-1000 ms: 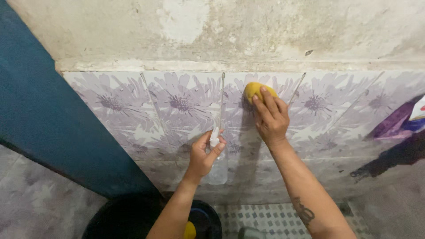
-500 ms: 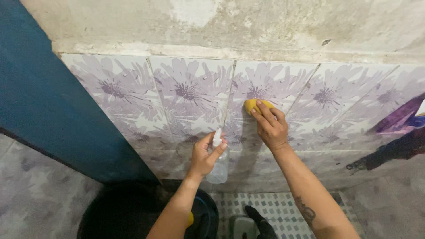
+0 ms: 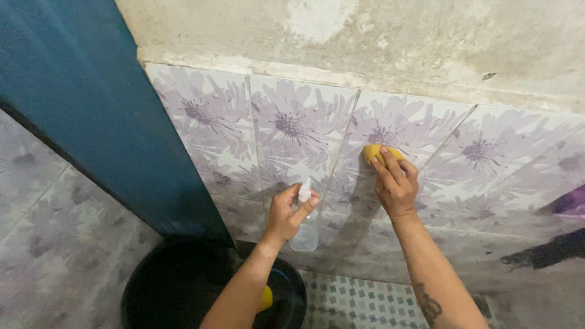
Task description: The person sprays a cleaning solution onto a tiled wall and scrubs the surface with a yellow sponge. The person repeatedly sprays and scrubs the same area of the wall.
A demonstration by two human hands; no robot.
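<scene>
While the dark teal door panel (image 3: pixel 91 103) slanted across the nine o'clock side and a black bucket (image 3: pixel 177 286) sat low at about seven o'clock, the left hand (image 3: pixel 286 213) gripped a small clear spray bottle (image 3: pixel 304 231) near the middle of the view. Its fingers were curled round the bottle's neck, thumb on one side and forefinger over the white nozzle, which pointed up toward the wall, seemingly so that the spray would land on the tiles. The bottle looked like thin see-through plastic, its body hanging below the fist.

Toward two o'clock from it, the right hand (image 3: pixel 395 183) pressed a yellow sponge (image 3: pixel 375 151) flat against the tiled wall (image 3: pixel 292 128). Its fingers lay close together and stretched over the sponge, covering most of it, so that the palm's weight pushed the soft rounded pad onto the glazed surface. The tiles were smooth and glossy, printed with pale purple flowers, with thin grout lines between them. Above them, at twelve o'clock, ran rough, stained plaster (image 3: pixel 396 42). At five o'clock lay a small-patterned mosaic floor (image 3: pixel 359 301).
</scene>
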